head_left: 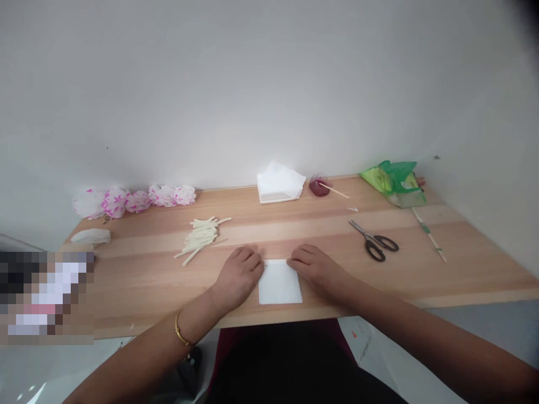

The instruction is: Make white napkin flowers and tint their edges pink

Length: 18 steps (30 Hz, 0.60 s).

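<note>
A folded white paper napkin (pixel 280 283) lies flat on the wooden table near its front edge. My left hand (pixel 242 275) has its fingers curled at the napkin's far left corner. At the far right corner, the fingers of my right hand (pixel 315 267) are pinched on the edge. A narrow fold line runs along the far edge between both hands. The fingertips are partly hidden. To the left of the napkin is a pile of pale, thin sticks (pixel 201 238). On the right lie scissors (pixel 374 240) with black handles, blades partly apart.
Along the wall stand pink-and-white crumpled paper puffs (pixel 138 201), a tissue pack (pixel 280 184), a dark red round object (pixel 319 186) with a stick across it, and a green plastic bag (pixel 398 182). A thin stick (pixel 429 233) extends from the bag. A folded white item (pixel 90 236) lies left.
</note>
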{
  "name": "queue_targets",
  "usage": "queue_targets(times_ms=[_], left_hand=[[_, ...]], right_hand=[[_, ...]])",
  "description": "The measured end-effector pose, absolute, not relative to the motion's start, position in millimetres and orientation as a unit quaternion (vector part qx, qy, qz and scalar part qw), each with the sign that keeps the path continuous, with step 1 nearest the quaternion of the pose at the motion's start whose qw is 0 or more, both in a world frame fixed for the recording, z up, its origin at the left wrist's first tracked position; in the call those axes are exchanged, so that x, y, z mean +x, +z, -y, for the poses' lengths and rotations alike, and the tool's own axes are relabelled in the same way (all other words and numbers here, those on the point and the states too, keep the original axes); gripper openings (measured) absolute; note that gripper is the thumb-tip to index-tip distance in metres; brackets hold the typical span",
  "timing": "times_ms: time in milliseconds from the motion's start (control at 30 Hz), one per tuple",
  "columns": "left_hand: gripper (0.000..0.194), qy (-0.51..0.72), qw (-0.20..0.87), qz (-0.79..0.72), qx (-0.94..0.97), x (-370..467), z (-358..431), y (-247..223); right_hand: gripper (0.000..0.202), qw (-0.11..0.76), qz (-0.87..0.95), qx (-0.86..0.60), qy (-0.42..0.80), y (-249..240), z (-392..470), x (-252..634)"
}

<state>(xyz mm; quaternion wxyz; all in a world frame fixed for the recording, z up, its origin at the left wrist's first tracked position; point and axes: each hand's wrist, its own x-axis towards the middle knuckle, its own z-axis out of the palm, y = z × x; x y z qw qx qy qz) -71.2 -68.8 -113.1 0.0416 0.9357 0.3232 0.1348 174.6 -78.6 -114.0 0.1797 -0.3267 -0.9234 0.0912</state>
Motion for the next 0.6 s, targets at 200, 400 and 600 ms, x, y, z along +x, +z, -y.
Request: queue_targets(times_ms=[200, 400, 600], left_hand=[[0.028, 0.188, 0.221, -0.286, 0.913, -79, 72, -106], [0.024, 0.180, 0.200, -0.198, 0.943, -82, 59, -99], [0.024, 0.107, 0.068, -0.150, 0.981, -76, 52, -95]], right_hand=[[0.025, 0.173, 0.927, -0.318, 0.097, -112, 83, 178], [0.024, 0.179, 0.927, -0.318, 0.091, -115, 85, 182], [0.023, 0.132, 0.931, -0.334, 0.069, -115, 81, 176]])
